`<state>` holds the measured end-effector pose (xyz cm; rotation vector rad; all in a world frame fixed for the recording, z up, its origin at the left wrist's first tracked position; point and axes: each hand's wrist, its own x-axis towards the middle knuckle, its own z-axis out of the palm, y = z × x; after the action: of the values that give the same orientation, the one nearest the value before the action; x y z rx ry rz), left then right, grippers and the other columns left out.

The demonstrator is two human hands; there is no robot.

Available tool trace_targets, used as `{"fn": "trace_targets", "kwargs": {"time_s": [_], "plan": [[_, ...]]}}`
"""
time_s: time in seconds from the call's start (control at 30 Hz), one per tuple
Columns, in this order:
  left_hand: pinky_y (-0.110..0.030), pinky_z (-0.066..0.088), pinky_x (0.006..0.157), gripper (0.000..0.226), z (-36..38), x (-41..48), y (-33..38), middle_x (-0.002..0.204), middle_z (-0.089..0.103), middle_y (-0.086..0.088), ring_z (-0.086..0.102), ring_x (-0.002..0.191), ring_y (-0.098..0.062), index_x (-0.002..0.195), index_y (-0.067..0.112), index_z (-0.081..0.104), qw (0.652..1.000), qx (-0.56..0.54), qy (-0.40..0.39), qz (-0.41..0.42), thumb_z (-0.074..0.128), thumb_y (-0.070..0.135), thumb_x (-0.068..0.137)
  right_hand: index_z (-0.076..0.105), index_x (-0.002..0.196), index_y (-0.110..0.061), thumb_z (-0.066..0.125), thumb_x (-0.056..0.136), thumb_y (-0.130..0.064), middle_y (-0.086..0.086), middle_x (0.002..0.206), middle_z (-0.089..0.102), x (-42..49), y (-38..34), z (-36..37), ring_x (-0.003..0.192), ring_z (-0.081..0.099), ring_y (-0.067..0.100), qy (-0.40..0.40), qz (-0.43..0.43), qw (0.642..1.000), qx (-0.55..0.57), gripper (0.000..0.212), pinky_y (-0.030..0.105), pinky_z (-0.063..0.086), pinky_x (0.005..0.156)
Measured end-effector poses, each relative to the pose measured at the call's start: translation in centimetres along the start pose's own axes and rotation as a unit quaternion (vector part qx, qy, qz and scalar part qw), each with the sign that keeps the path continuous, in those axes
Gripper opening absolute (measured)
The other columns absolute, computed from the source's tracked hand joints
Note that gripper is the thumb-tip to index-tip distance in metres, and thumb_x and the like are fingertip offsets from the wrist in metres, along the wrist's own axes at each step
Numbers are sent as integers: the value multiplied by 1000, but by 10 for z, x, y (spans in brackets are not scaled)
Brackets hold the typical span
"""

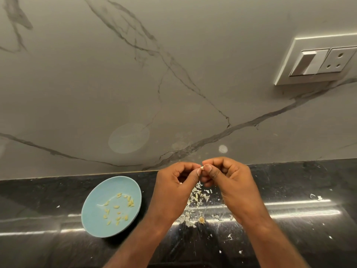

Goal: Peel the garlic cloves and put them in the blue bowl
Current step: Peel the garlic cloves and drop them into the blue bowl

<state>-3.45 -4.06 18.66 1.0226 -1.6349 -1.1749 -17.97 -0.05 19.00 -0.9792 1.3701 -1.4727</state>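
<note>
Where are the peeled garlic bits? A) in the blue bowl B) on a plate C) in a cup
A: the yellowish peeled cloves lie inside the bowl, while the left hand and right hand pinch one more clove between them.

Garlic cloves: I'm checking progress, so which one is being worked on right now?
The clove pinched between the left hand and right hand; the other cloves lie loose in the bowl.
</note>
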Motion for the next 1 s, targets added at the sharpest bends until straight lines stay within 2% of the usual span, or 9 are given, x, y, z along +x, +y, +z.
{"fn": "trace_targets", "kwargs": {"time_s": [0.17,0.27,0.5,0.67,0.87,1.0], "plan": [[-27,58,67,9,0,4,-6,78,71,9,70,74,-12,89,22,75,992,101,11,79,72,14,89,75,95,-11,67,92,-7,8,82,76,1,4,5,75,72,19,6,4,1000,-1,9,30,59,71],[-28,55,63,6,-3,8,-10,76,68,10,65,72,-11,88,17,75,981,153,5,117,70,19,88,76,95,-11,69,91,-8,8,82,76,1,6,5,76,72,21,14,6,1000,0,9,32,59,72],[-21,49,59,11,-10,14,-11,74,65,9,60,69,-11,85,13,72,974,164,-13,156,66,22,87,76,97,-8,68,91,-7,11,83,76,3,8,7,76,73,22,1,17,1000,24,10,30,57,71],[-19,47,58,20,-9,12,-12,73,64,9,58,67,-10,84,14,72,974,164,-2,157,60,31,86,76,97,-8,68,91,-7,11,84,77,4,11,10,77,73,21,-5,26,999,36,10,27,56,71],[-20,47,56,17,-11,9,-17,72,63,8,57,64,-10,82,13,71,975,164,2,149,62,27,85,76,97,-5,68,90,-6,14,85,76,4,15,11,81,72,27,-20,46,997,56,10,36,59,77],[-21,46,55,7,-10,9,-17,70,63,7,56,62,-12,81,11,71,973,181,3,146,68,16,84,75,98,-2,67,91,-6,17,87,75,6,16,9,80,70,25,-39,62,995,68,12,29,57,72]]}}
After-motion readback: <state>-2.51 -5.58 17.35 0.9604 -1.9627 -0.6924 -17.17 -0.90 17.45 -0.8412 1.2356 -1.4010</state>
